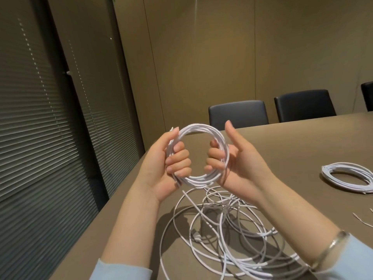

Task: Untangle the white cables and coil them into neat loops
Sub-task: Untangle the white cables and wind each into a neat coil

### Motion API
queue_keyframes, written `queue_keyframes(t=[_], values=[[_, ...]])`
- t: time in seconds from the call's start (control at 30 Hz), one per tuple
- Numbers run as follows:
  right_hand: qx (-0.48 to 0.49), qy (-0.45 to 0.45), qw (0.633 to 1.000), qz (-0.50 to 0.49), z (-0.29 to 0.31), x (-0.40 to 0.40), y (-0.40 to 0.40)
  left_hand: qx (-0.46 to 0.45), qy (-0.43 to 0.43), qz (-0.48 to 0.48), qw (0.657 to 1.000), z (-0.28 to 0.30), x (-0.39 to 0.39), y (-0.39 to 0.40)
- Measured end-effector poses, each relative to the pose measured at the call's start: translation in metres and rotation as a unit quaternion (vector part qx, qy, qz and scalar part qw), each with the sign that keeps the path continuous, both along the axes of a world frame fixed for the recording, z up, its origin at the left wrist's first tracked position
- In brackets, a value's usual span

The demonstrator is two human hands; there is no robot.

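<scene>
White coil [198,156], gripped by your left hand [161,164] and right hand [232,164]; another coil [349,176] lies far right, but the near tangle [228,231] remains.

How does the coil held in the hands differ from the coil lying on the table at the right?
The held coil is upright above the table, gripped by the left hand and right hand; the finished coil lies flat on the table, untouched. The held coil looks round; the finished coil looks oval. Both are white, multi-loop cables.

loose cable tangle [232,229] below hands, bare table [292,142] beyond, finished coil [349,176] right
</scene>
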State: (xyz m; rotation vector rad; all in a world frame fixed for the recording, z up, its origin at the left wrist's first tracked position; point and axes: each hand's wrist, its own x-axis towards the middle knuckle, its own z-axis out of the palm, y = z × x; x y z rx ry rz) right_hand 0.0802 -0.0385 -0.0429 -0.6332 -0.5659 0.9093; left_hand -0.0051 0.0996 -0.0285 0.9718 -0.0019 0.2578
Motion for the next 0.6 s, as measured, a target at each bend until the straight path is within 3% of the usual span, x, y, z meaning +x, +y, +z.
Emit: queue_keyframes(t=[0.2, 0.33, 0.5, 0.57, 0.6], values=[[-0.051, -0.018, 0.990, -0.132, -0.003, 0.006, 0.010, 0.035, 0.027, -0.005, 0.999, -0.001, 0.005, -0.011], [-0.066, -0.059, 0.984, -0.155, -0.002, 0.006, 0.007, 0.049, 0.028, 0.011, 0.998, -0.002, 0.007, -0.014], [-0.108, -0.160, 0.979, -0.070, -0.009, -0.001, 0.009, 0.004, -0.021, 0.109, 0.994, 0.001, 0.005, -0.002], [-0.161, -0.269, 0.950, -0.002, -0.015, -0.004, 0.010, -0.023, -0.040, 0.146, 0.988, 0.002, 0.003, 0.005], [-0.200, -0.339, 0.919, 0.035, -0.019, -0.005, 0.011, -0.033, -0.046, 0.161, 0.985, 0.002, 0.002, 0.008]])
